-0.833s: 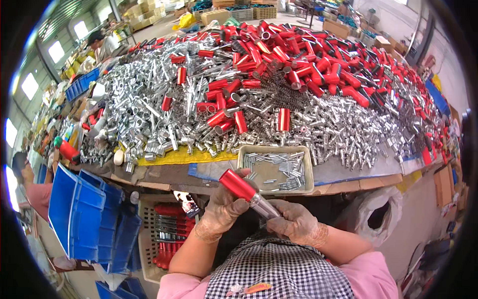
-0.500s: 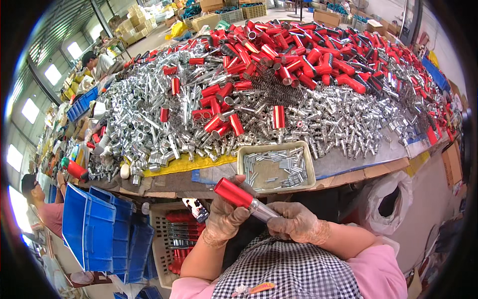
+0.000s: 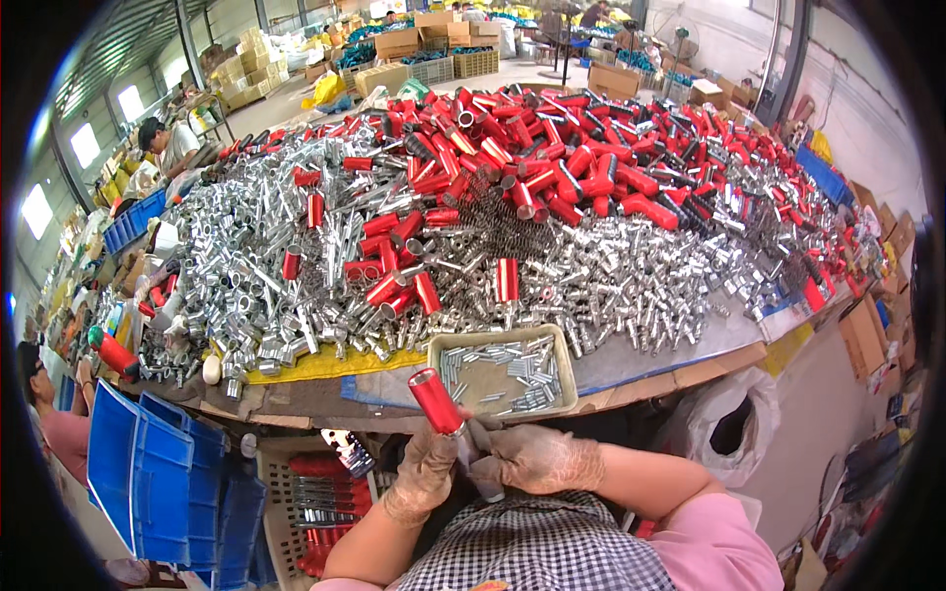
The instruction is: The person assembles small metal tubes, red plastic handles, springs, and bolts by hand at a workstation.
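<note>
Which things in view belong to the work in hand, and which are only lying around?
In the work:
red-and-silver tube, in left hand and right hand
probably loose metal parts
perhaps small metal pins

Apparently just around:
blue bins
white plastic bag

Bright windows [image 3: 37, 212] at left, ribbed sloping ceiling [image 3: 103, 54], pale wall [image 3: 857, 123] at right, pale floor [image 3: 803, 409], daylight

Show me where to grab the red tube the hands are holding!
Probably around the middle of the red tube, coming from the left, above the left hand. It's round and straight, so curled fingers should fit. It tilts upward with its upper stretch free, while the right hand partly hides the silver section below.
</note>
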A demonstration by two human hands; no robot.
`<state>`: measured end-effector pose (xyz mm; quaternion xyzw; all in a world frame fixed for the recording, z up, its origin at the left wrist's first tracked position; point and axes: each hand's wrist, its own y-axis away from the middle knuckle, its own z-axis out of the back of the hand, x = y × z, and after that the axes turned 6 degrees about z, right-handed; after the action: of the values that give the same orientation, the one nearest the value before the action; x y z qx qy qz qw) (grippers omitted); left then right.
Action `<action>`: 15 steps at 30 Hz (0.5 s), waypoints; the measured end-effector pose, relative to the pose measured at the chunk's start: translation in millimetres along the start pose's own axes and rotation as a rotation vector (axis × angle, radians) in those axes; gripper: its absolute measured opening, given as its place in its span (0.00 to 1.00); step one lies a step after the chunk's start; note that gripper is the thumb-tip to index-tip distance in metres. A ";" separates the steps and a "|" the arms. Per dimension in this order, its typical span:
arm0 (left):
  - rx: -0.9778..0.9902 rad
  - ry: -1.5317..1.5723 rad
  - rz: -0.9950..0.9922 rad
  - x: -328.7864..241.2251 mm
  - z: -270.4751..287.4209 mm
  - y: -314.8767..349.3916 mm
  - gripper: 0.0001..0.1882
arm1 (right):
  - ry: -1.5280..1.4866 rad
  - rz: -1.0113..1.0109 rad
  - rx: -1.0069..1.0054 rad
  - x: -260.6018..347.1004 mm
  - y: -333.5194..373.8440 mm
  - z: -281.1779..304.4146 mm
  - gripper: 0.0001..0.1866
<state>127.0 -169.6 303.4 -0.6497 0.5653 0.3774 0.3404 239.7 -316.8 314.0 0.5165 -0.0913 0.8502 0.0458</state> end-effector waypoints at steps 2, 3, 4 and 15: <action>-0.113 -0.030 0.019 15.6 12.6 3.7 0.33 | 0.554 0.119 0.330 1.2 -5.6 42.3 0.25; -0.245 0.019 0.095 16.8 12.6 6.3 0.33 | 0.565 -0.132 0.127 16.6 -19.0 64.4 0.25; -0.254 0.016 0.075 17.2 18.2 8.6 0.33 | 0.560 -0.368 -0.074 32.4 -34.1 80.5 0.24; -0.084 -0.337 0.420 -27.4 3.5 -2.2 0.22 | 1.383 -0.340 -0.387 -22.7 -67.7 158.5 0.07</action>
<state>126.8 -153.2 325.7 -0.4599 0.6069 0.5655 0.3168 399.8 -282.2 372.5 -0.1476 -0.1085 0.9315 0.3142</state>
